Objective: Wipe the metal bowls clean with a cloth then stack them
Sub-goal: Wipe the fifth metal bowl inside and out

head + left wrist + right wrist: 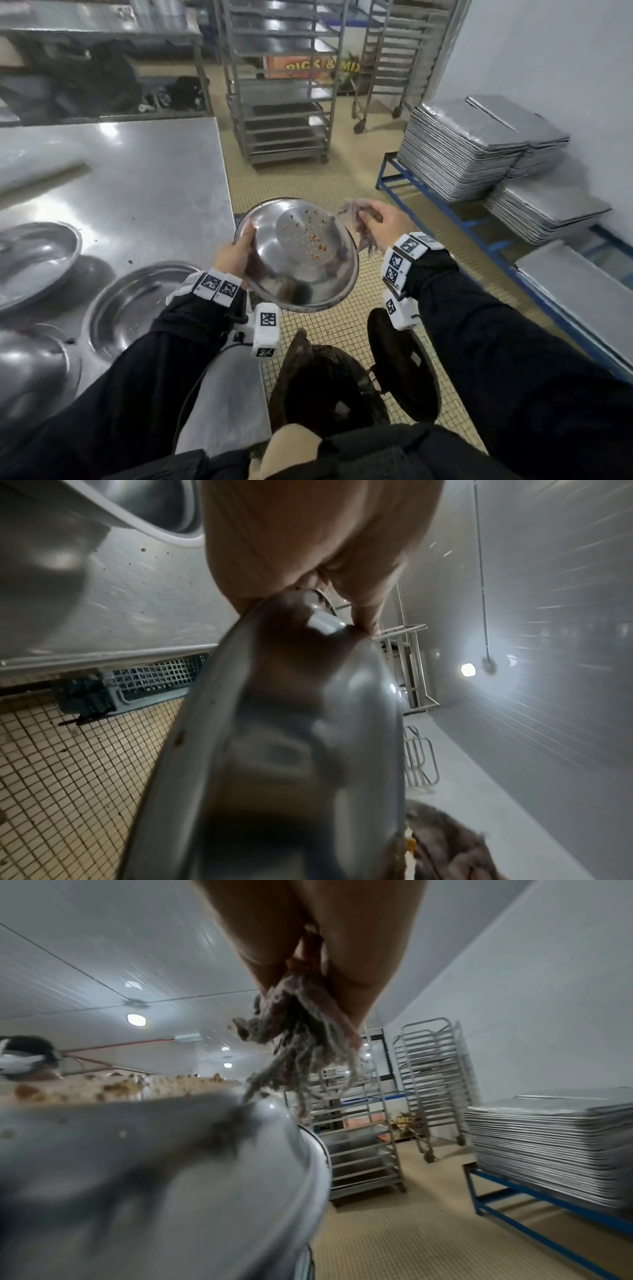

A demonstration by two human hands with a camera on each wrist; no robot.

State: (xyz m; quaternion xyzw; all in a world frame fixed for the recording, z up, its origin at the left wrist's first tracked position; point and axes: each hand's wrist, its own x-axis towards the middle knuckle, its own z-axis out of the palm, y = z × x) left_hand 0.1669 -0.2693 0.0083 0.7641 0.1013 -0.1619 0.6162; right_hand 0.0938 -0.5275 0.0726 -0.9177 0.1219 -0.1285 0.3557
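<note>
A round metal bowl [301,260] hangs tilted over the tiled floor, its inside speckled with orange crumbs. My left hand [238,248] grips its left rim, thumb inside the bowl. In the left wrist view the bowl [291,750] fills the middle, with my left hand [308,547] above it. At the bowl's right rim my right hand [376,222] pinches a frayed grey cloth [359,219]. The right wrist view has the cloth [301,1031] dangling from my right hand [308,934] over the bowl [154,1177]. Three more metal bowls [137,305] lie on the steel table [154,171] to the left.
A black-lined bin [325,387] with its lid [404,366] swung open stands on the floor below the held bowl. Stacks of baking trays [469,147] sit on a blue frame [445,212] to the right. Wheeled tray racks [281,85] stand further back.
</note>
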